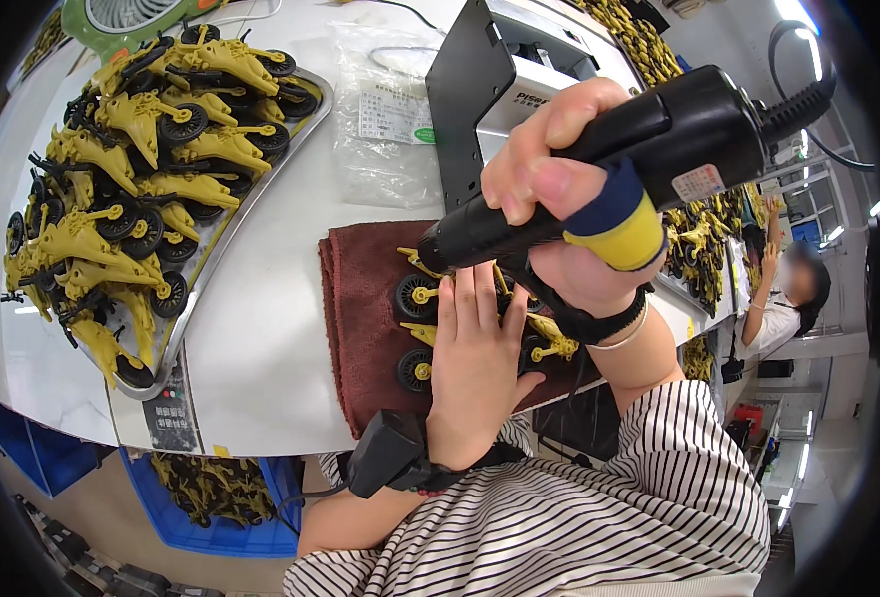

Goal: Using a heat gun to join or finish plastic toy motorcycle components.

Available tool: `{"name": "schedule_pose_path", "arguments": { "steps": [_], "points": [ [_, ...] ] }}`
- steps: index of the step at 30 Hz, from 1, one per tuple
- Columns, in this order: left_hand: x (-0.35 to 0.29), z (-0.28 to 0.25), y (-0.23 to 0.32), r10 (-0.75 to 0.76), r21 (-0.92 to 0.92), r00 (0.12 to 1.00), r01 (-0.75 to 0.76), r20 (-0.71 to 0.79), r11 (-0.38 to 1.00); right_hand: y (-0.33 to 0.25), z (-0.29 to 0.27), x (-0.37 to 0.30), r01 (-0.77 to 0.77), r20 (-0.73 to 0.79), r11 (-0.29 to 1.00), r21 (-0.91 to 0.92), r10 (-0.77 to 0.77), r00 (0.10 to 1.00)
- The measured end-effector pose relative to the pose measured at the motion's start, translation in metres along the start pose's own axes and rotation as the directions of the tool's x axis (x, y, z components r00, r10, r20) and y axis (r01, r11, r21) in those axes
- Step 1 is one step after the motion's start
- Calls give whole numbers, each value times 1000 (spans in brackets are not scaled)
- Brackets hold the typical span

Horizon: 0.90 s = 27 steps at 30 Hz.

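My right hand [584, 234] is wrapped round a black corded electric screwdriver [704, 124], with a blue and yellow band on one finger. The tool tilts down to the left. Its nose is just beyond my left fingertips, over the far yellow toy motorcycle [420, 296], and the tip's contact is hidden. My left hand [480, 348] lies flat with fingers stretched out, pressing on the yellow toy motorcycles with black wheels. Closer to me, a second toy motorcycle [415, 370] shows beside that hand. Both rest on a folded brown cloth [370, 274].
To the left, a metal tray [186, 338] is heaped with yellow toy motorcycles. A black and silver machine [470, 95] stands behind the cloth, beside a clear plastic bag [385, 149]. Below the table edge is a blue bin [206, 537]. Another person [793, 294] is at far right.
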<state>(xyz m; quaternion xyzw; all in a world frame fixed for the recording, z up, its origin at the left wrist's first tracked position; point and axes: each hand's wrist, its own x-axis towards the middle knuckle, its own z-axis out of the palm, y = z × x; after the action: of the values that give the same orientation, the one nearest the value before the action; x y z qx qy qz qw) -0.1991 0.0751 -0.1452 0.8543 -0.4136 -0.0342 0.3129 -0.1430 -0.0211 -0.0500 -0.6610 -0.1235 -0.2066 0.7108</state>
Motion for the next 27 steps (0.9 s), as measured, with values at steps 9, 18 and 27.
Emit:
{"name": "schedule_pose_path", "arguments": {
  "steps": [9,18,27],
  "points": [
    [1,-2,0,2,0,1000,-2,4,1000,1,-1,3,18,9,997,-76,-17,1000],
    [1,-1,1,-16,27,1000,16,24,1000,14,6,8,-67,40,998,3,67,997],
    [1,-1,1,-5,10,999,4,40,1000,15,7,6,-36,58,999,23,34,998]
  ]
}}
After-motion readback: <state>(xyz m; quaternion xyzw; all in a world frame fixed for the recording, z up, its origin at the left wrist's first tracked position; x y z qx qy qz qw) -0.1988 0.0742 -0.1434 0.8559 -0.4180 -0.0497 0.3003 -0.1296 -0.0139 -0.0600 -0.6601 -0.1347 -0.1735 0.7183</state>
